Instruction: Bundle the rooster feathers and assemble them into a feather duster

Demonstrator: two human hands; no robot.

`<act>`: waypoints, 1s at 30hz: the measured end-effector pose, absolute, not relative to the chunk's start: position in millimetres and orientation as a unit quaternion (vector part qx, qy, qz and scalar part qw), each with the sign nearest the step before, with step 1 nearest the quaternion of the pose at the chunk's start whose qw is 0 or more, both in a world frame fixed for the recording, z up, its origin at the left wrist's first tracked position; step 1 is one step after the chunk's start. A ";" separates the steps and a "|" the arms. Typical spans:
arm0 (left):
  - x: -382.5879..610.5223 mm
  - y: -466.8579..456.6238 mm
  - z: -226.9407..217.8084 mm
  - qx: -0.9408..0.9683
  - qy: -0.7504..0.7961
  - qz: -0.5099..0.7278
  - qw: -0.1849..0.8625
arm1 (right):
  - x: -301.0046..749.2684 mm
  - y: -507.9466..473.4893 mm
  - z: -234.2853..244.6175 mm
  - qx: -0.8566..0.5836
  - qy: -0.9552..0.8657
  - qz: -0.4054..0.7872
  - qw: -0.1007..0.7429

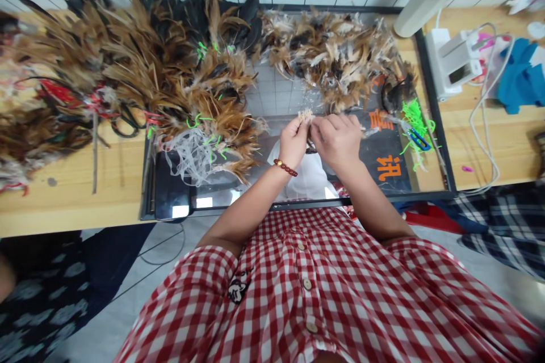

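Pale wooden tabletop point(63, 198) lies below; the left hand point(293, 140) pinches a pale-tipped bundle point(305, 115). Beside it the right hand point(338, 139) bunches its fingers, grip unclear. Loose feathers point(340, 57) lie beyond both hands, brown bunches point(225, 119) to their left.

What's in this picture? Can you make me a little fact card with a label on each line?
Left hand: the left hand pinches a small feather bunch, pale ends up
Right hand: the right hand has bent fingers close beside that bunch
Left wrist: brown beaded bracelet
Work surface: black-framed glossy panel on a wooden table
Left pile: brown and black feathers
Right pile: brown and whitish feathers
Strips: bright green strips at right, whitish strips at left
Electrics: white power strip
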State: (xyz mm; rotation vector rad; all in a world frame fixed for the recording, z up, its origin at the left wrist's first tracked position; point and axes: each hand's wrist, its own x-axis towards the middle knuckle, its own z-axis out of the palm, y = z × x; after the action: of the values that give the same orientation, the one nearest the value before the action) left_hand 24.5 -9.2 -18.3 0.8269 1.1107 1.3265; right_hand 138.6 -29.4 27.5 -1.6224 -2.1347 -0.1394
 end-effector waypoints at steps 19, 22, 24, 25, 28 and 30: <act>17.2 -15.6 1.4 0.426 0.337 0.510 0.667 | 162.5 -15.8 33.8 -0.501 -0.607 0.390 0.478; 14.4 -16.7 5.4 0.442 0.294 0.450 0.718 | 164.5 -14.4 39.5 -0.469 -0.559 0.510 0.454; 12.2 -17.2 8.0 0.436 0.271 0.401 0.758 | 171.8 -13.0 44.0 -0.432 -0.541 0.597 0.405; 11.3 -17.6 9.0 0.435 0.261 0.377 0.775 | 175.9 -12.2 46.1 -0.414 -0.536 0.629 0.381; 10.6 -19.8 11.1 0.432 0.242 0.339 0.800 | 184.3 -10.7 49.5 -0.386 -0.534 0.659 0.363; 11.3 -21.3 11.3 0.426 0.249 0.340 0.801 | 184.0 -11.9 48.5 -0.395 -0.528 0.644 0.388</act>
State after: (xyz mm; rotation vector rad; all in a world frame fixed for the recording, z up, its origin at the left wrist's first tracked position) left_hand 11.3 -21.3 11.3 0.9125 0.5329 0.7301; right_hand 184.0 -11.9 48.5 -1.0049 -1.3434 1.6371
